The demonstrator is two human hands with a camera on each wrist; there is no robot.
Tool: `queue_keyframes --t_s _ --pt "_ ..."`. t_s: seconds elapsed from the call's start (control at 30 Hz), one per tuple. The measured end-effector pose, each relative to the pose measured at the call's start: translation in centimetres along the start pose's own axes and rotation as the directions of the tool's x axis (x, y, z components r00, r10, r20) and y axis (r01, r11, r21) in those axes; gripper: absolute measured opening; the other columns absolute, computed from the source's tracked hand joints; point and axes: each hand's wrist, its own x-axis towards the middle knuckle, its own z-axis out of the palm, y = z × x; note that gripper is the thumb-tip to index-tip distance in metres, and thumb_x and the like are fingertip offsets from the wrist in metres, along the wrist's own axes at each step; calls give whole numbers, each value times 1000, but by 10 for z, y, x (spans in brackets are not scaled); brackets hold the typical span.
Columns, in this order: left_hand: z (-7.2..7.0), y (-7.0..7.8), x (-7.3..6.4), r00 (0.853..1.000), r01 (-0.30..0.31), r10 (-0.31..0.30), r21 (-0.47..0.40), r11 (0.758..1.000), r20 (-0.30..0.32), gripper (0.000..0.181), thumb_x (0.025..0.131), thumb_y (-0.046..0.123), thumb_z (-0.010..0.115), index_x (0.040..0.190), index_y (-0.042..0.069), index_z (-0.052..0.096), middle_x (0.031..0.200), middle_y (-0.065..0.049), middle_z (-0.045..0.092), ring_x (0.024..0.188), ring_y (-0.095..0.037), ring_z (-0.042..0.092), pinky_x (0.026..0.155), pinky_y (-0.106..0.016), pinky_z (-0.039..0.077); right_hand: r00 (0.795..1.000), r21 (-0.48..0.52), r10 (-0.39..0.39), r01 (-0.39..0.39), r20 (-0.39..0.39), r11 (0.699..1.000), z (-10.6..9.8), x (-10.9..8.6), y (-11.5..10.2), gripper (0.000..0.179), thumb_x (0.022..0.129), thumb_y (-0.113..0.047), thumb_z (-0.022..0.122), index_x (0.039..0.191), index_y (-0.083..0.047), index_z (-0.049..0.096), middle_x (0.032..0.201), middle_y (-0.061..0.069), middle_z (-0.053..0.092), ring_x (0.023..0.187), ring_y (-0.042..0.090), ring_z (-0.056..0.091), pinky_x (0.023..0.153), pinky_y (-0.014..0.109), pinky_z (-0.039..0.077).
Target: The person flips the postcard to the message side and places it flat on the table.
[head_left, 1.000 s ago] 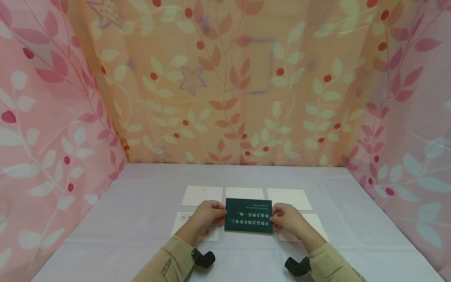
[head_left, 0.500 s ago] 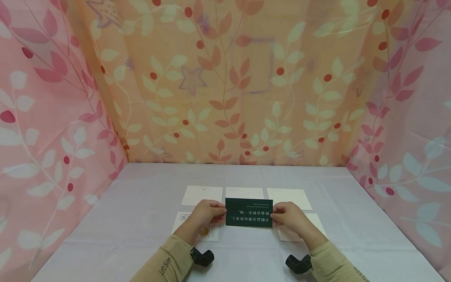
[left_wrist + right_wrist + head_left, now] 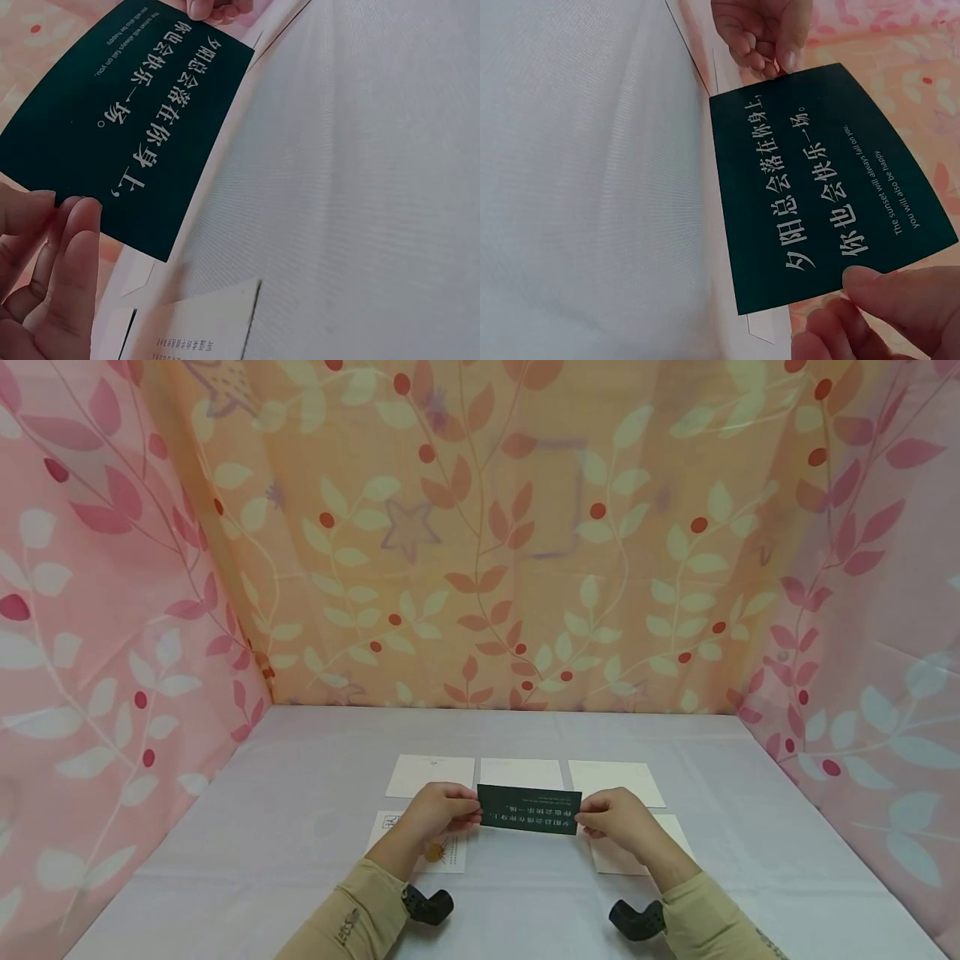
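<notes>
A dark green postcard (image 3: 529,810) with white Chinese and English lettering is held up off the table between both hands. My left hand (image 3: 444,814) pinches its left short edge between thumb and fingers; the left wrist view shows these fingers (image 3: 75,232) at the card's edge. Opposite, my right hand (image 3: 617,818) pinches the right short edge, the thumb (image 3: 866,283) lying on the printed face in the right wrist view. The card is tilted and bows slightly. In the head view its lettering appears upside down.
Behind the card lie three pale cards in a row: left card (image 3: 431,775), middle card (image 3: 521,772), right card (image 3: 617,783). Nearer are a printed card (image 3: 450,858) by the left wrist and a pale card (image 3: 618,862) by the right. Floral curtains (image 3: 480,568) enclose the white table (image 3: 300,827).
The green postcard has tilted, its near edge rising so its face looks narrower in the head view. Both hands keep their pinch and have shifted only slightly.
</notes>
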Motion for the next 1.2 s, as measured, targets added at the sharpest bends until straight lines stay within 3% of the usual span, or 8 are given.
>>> queue_keyframes --t_s 0.3,0.67,0.9,1.2 --pt "1 -1 1 1000 2 -2 9 1000 -16 11 86 7 59 91 -2 64 82 -12 68 73 -22 66 65 -31 54 999 92 -16 12 50 996 0 1 2 7 83 -2 61 84 2 67 70 8 65 66 21 64 61 33 55" --pt "2 2 -2 998 33 -33 -20 999 -45 21 88 17 57 93 -2 66 89 -17 67 74 -24 65 69 -33 55 996 143 -56 46 68 989 -2 2 3 12 84 -2 61 93 4 66 83 13 67 75 20 65 67 32 55" --pt "2 -1 1 998 31 -31 1 1000 -48 23 86 16 63 95 -5 65 86 -15 67 72 -22 64 68 -33 54 995 143 -70 60 66 988 -2 2 3 14 84 0 60 95 6 65 86 15 67 77 19 64 68 32 55" --pt "2 -5 2 998 19 -18 19 1000 -65 18 79 16 71 88 1 66 82 -8 64 70 -19 61 68 -32 54 997 106 -65 61 33 992 1 3 5 14 83 5 57 91 -2 67 85 9 66 74 19 63 67 34 55"
